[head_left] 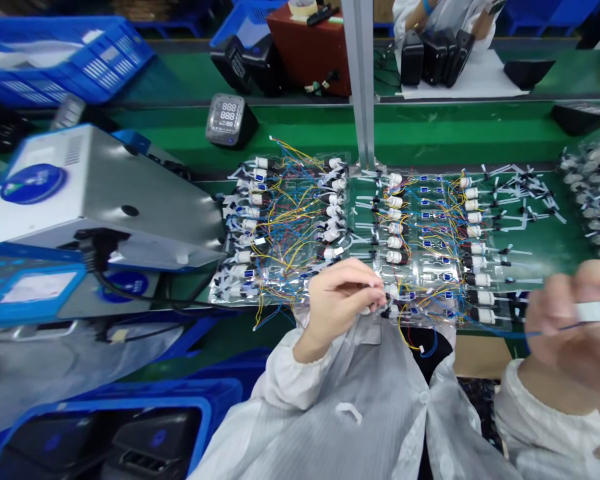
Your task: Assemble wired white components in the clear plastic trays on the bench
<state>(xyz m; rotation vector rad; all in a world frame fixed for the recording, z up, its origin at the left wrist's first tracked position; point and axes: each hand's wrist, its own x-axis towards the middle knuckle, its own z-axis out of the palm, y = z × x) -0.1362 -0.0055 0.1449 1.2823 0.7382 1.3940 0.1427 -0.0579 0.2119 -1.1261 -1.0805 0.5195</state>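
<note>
Both hands pinch narrowly for fine control: the left hand (341, 301) holds a wire end (381, 298) over the clear tray (417, 270), the right hand (565, 327) a white strip (596, 311).

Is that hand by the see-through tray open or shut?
Shut: the left hand has its fingertips pinched together at the clear plastic tray, on something too small to tell.

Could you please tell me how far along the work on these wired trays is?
Done: the left tray looks fully wired. In hand: the left hand pinches a wire end at the right tray; the right hand holds a white strip. Left: loose white strips on the belt.
</note>
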